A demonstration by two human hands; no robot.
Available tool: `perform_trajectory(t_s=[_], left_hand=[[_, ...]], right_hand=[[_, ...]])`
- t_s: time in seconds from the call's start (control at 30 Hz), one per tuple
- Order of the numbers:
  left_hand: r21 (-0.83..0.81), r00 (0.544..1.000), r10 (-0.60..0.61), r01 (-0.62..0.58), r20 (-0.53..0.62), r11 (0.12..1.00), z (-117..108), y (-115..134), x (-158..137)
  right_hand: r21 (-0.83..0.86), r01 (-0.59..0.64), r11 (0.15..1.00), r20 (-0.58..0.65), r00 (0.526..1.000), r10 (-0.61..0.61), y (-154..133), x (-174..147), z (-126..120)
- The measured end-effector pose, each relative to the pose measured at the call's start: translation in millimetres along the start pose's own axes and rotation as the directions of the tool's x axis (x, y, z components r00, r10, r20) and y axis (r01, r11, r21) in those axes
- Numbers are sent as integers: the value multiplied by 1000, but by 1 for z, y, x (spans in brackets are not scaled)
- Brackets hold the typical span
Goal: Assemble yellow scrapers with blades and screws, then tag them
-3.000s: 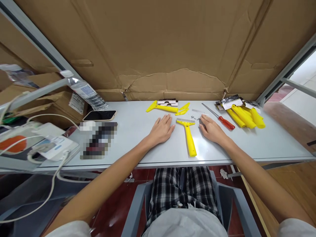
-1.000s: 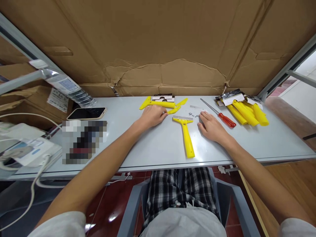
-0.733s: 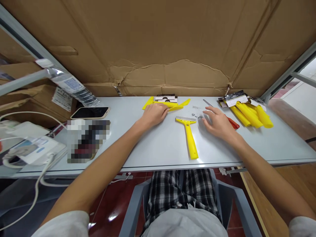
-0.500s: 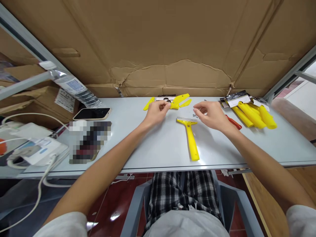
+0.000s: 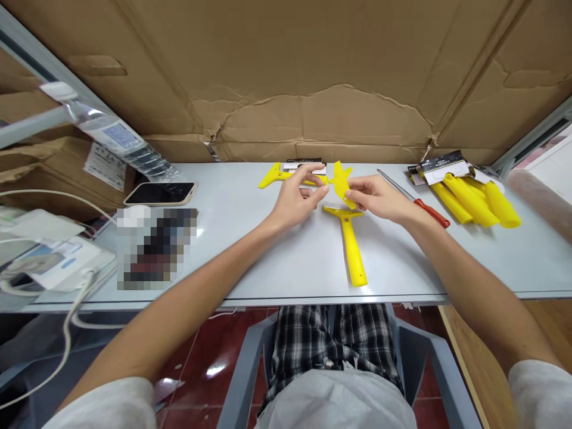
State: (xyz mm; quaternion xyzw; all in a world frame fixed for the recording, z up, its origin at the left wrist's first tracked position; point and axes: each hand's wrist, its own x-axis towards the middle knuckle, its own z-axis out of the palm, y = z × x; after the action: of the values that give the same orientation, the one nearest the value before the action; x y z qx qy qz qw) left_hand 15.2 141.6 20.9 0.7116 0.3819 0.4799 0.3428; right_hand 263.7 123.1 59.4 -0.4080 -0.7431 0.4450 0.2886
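My right hand point(image 5: 375, 196) pinches a flat yellow plastic piece point(image 5: 343, 185) with pointed ends by its lower right edge, just above the table. Close by on the left, my left hand point(image 5: 298, 199) has its thumb and forefinger apart, holding nothing that I can see. Below both hands lies a yellow scraper point(image 5: 353, 250), its metal-edged head pointing away from me and its handle towards me. Another yellow scraper-shaped tool point(image 5: 270, 176) lies behind my left hand, which partly covers it. A black-and-white card point(image 5: 308, 167) is beside that tool.
A screwdriver with a red handle point(image 5: 431, 213) lies right of my right hand. Further right are several yellow handles point(image 5: 476, 199) with packaging cards point(image 5: 444, 168). At left are a phone point(image 5: 161, 193), a water bottle point(image 5: 109, 134) and a white power strip with cables point(image 5: 75, 265). Cardboard point(image 5: 357, 53) stands behind.
The flat yellow piece has passed from my left hand to my right and has turned more upright. My left fingers have spread, and my right hand has closed on it. The view has shifted slightly.
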Motion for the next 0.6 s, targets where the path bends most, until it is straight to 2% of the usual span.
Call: perform_trajectory(t_s=[0.1,0.23,0.47,0.53,0.6], left_hand=[[3,990,115,-116,84,993,-8,-7,4],[32,969,195,-202,151,979,-11,-11,5],[-25,967,182,-181,178,983,-9,-10,4],[-60,976,157,-149,150,987,-9,-10,4],[-88,983,128,-117,131,989,-9,-10,5]], right_hand=[[-122,49,991,157,987,-29,3,-6,-12],[-197,72,978,180,983,-36,6,-11,-24],[-268,136,954,255,965,-66,12,-11,-33],[-261,113,959,221,974,-55,15,-10,-32],[-221,70,973,133,990,-41,18,-8,-30]])
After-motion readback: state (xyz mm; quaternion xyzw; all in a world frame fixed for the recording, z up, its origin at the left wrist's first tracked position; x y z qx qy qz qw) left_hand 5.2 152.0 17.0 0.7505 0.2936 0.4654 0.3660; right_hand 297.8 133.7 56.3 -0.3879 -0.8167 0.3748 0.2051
